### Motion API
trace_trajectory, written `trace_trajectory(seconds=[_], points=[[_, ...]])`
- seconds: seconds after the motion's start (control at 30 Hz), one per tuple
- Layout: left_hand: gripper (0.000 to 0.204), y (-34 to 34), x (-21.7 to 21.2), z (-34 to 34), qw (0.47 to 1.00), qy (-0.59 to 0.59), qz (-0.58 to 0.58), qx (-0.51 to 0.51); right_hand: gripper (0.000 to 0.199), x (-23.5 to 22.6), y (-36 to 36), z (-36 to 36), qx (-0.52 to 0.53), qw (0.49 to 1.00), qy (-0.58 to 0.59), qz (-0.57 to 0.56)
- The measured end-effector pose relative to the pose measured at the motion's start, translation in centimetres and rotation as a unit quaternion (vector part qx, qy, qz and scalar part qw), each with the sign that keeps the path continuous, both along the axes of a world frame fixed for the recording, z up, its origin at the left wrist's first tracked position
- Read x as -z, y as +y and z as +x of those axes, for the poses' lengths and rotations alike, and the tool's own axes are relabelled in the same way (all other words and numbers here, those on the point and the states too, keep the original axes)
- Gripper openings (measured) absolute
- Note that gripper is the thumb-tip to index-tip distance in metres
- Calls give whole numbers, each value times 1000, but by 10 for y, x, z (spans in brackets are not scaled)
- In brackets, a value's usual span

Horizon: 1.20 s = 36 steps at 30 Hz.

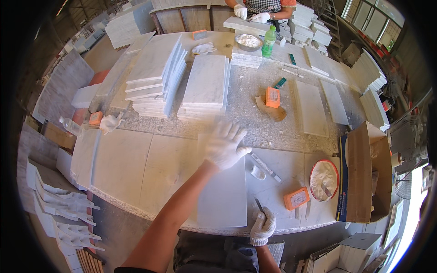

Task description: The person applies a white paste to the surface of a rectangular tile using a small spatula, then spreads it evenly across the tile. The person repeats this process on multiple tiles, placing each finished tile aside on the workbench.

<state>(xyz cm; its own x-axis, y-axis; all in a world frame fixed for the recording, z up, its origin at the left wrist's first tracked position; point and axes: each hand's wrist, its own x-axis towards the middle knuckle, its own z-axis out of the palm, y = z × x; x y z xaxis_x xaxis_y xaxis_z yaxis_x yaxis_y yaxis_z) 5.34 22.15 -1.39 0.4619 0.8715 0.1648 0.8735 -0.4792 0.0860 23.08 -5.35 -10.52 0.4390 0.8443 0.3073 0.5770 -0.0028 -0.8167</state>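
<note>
My left hand (225,145), in a white knit glove, lies with its fingers spread over the far end of a pale marble slab (222,195); motion blurs it slightly. Near the table's front edge my right hand (262,227), gloved too, is closed around a narrow metal blade (258,204) that points away from me. Just right of the slab lie a white marked strip (266,167) and a small white lump (257,172). An orange block (296,199) sits to the right of my right hand. Beside it stands a red-rimmed bowl (337,175) of white paste with a spatula (326,190) in it.
Two stacks of marble slabs (152,63) (205,82) stand beyond my left hand. An open cardboard box (364,173) is at the right edge. Farther off are another orange block (272,97), a green bottle (269,42) and a co-worker's gloved hands (260,17).
</note>
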Motion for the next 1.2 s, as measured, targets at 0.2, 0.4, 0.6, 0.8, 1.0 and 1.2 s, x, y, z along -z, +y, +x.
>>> trace_trajectory(seconds=[0.2, 0.4, 0.6, 0.8, 1.0, 1.2], points=[[68, 27, 1, 5, 995, -60, 4, -75, 21, -3, 0, 0, -10, 1000, -17, 8], [57, 35, -7, 8, 992, -76, -30, -91, 21, -12, 2, -2, -19, 999, -36, 1], [48, 38, -6, 7, 991, -92, -34, -92, 22, -11, 0, -6, 0, 1000, 16, -10], [42, 42, 21, 8, 974, -196, -55, -100, 25, -5, 0, -3, -4, 1000, -21, 12], [45, 39, 26, 7, 980, -175, 34, -92, 25, 2, -3, -4, 0, 999, 40, 3], [47, 38, 19, 6, 982, -156, 12, -103, 26, -4, 0, -4, 3, 999, 51, -6]])
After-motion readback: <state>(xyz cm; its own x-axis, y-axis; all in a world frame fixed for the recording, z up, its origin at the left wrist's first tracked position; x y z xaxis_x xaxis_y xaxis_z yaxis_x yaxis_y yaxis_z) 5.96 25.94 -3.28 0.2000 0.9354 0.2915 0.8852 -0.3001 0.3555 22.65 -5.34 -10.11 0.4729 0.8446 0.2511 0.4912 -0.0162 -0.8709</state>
